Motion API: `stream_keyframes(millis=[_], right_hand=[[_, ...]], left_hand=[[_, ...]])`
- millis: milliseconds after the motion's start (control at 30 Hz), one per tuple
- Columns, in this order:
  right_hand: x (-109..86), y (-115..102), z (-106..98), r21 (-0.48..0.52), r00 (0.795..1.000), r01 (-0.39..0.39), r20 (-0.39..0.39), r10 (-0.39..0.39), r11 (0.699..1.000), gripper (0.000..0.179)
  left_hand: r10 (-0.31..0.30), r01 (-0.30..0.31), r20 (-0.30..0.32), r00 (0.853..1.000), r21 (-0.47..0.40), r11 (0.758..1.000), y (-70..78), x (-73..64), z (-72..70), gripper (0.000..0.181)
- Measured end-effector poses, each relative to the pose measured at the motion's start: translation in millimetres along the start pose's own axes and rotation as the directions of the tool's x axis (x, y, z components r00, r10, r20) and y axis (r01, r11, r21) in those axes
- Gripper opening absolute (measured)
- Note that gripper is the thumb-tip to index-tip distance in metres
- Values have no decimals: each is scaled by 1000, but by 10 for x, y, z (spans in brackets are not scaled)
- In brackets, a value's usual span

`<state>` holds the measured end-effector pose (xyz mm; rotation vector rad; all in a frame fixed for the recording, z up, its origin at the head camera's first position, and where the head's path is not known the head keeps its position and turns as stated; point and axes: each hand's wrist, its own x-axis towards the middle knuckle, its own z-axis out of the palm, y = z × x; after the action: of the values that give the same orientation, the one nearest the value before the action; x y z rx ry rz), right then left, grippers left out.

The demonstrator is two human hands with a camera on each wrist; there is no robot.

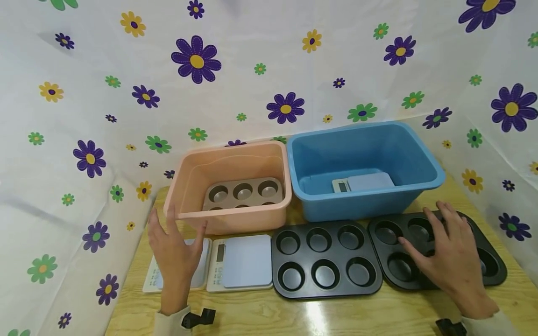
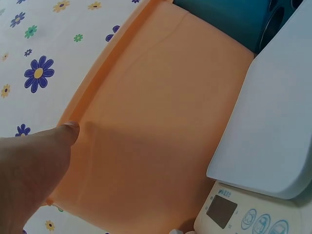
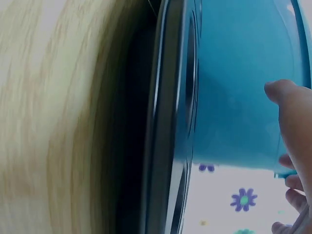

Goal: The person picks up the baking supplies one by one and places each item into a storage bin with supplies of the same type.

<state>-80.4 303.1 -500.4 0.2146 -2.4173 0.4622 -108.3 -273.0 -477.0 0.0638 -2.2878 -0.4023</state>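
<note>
My left hand (image 1: 174,254), fingers spread, is over the leftmost kitchen scale (image 1: 201,266), its fingertips near the front left corner of the peach bin (image 1: 235,219). Beside that lies a second kitchen scale (image 1: 248,261) with a pale platform. Spread fingers also show on my right hand (image 1: 451,259), above the right black muffin pan (image 1: 403,268). Another black muffin pan (image 1: 327,252) lies just left of it. Neither hand holds anything. In the left wrist view, the thumb overlaps the rim of the peach bin (image 2: 146,107).
A brown muffin pan (image 1: 244,191) sits inside the peach bin. The blue bin (image 1: 357,205) stands to its right with a kitchen scale (image 1: 370,182) inside. Behind the wooden table (image 1: 269,315) hangs a flower-print sheet (image 1: 239,93), which also runs along both sides.
</note>
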Motion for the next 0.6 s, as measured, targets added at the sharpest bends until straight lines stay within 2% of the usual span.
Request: stream_keyframes(millis=[133,333,433,533,600], right_hand=[[-50,110,-57,-3,998,-65,14,65,998,124],[-131,231,-149,-13,991,-126,36,127,992,125],[-173,279,-174,-33,987,-147,54,149,989,123],[-214,351,-206,-80,981,-183,57,188,980,124],[-245,412,-231,-116,974,-210,57,218,971,127]], left_hand=[[-56,57,22,998,-32,998,-46,-2,0,90],[-54,55,10,998,-149,987,-138,-6,106,87],[-80,83,22,997,-210,974,-180,-19,155,84],[-136,147,57,989,-317,937,-207,-35,202,76],[-176,197,88,980,-403,894,-219,-41,235,71]])
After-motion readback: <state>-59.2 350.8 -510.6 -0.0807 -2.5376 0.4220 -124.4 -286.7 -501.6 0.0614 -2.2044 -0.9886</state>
